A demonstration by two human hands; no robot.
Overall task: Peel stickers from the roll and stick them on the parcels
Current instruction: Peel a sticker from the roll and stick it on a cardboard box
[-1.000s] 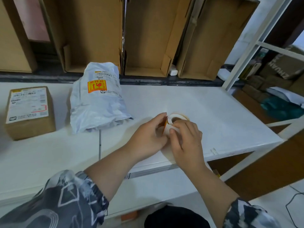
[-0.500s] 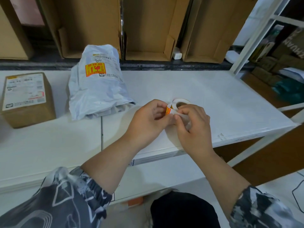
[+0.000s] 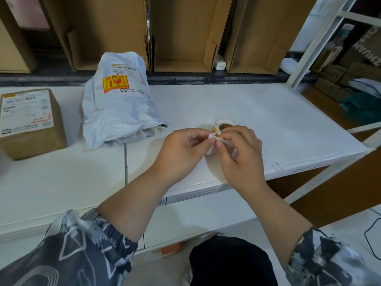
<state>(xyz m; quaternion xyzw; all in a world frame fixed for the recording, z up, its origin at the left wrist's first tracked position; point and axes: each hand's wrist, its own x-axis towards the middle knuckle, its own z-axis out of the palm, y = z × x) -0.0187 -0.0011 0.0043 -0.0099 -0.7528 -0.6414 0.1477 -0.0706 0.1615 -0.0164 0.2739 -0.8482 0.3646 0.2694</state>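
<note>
White sticker roll [image 3: 225, 125] gripped by right hand [image 3: 240, 153], left hand [image 3: 185, 150] pinching its loose end

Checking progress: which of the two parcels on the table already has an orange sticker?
The grey plastic mailer bag: an orange sticker sits near its top. The brown cardboard box at far left shows only a white shipping label.

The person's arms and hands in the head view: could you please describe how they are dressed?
Both hands, left hand and right hand, are bare: no gloves, rings or watch show. The forearms are uncovered too. Each arm has a sleeve pushed up near the elbow, the left sleeve and right sleeve, in dark grey fabric with a white and pale grey line-and-patch print.
</note>
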